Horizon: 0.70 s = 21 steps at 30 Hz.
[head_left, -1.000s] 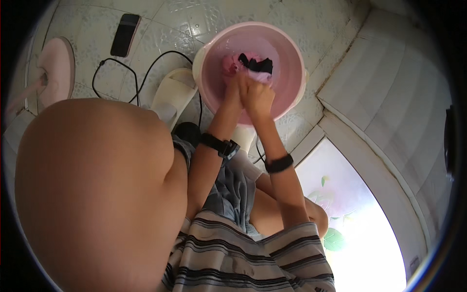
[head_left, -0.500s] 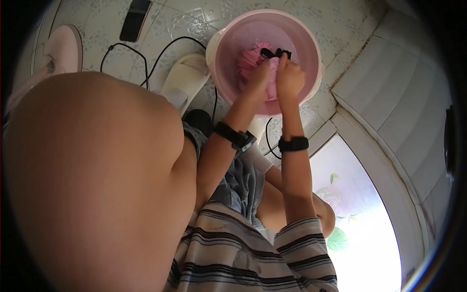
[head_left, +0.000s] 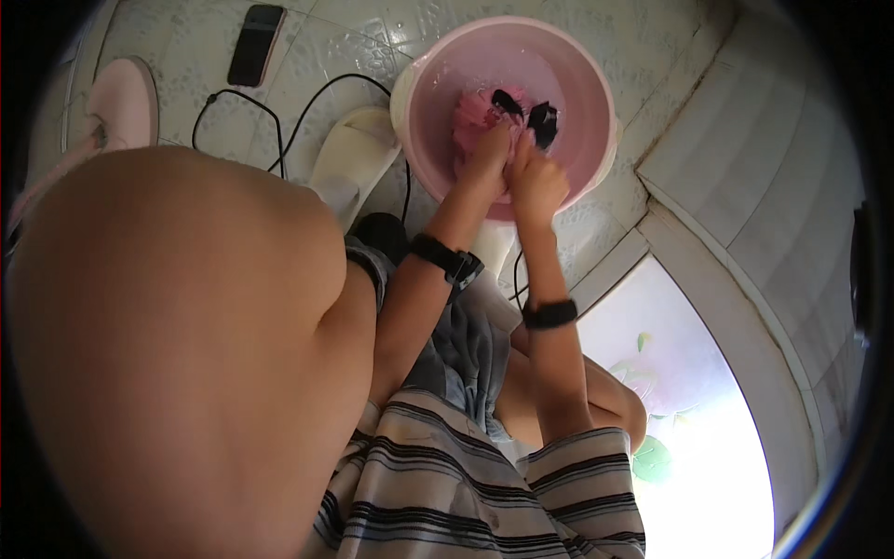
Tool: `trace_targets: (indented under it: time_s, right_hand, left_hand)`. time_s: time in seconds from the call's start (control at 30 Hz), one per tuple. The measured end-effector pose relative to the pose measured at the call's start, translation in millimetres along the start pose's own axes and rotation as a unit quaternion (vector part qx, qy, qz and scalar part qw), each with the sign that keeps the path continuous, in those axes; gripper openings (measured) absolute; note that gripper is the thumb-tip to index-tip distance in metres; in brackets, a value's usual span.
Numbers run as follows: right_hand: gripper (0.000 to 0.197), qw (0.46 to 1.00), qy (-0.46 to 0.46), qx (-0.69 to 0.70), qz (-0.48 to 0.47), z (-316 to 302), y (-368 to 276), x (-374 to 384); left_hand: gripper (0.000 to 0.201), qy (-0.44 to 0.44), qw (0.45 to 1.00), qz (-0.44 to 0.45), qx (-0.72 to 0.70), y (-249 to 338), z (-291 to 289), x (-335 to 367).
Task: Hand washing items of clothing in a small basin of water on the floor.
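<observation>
tiled floor (head_left: pixel 372 37) | pink basin (head_left: pixel 596 102) | both hands (head_left: pixel 512 172) gripping pink cloth (head_left: pixel 475 116)

cloth (head_left: pixel 480 116) in basin (head_left: pixel 596 102) – slipper (head_left: pixel 349 158) just left – phone (head_left: pixel 256 44) farther left

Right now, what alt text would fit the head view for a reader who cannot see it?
Seen from above, a crouching person's left hand and right hand grip a pink cloth with black trim inside a pink plastic basin on a tiled floor. A pale slipper, a black cable and a dark phone lie nearby.
</observation>
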State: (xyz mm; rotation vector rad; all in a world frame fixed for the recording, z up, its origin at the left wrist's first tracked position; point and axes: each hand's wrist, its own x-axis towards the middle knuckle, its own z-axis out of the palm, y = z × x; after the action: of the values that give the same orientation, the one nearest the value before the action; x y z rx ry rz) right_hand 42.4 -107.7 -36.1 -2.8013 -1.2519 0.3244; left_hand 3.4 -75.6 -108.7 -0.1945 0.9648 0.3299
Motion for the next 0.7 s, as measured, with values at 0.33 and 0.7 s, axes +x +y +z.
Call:
trace_targets:
  time_s: [0.33,0.7]
  right_hand:
    - [0.044,0.995,0.010,0.083,-0.056,-18,-57,-19]
    - [0.009,0.648,-0.149,0.696,0.271,-9,0,16]
  left_hand:
    - [0.019,-0.180,0.978,0.105,0.008,33,-24,-14]
    - [0.025,-0.048,0.993,0.060,-0.085,32,16,-19]
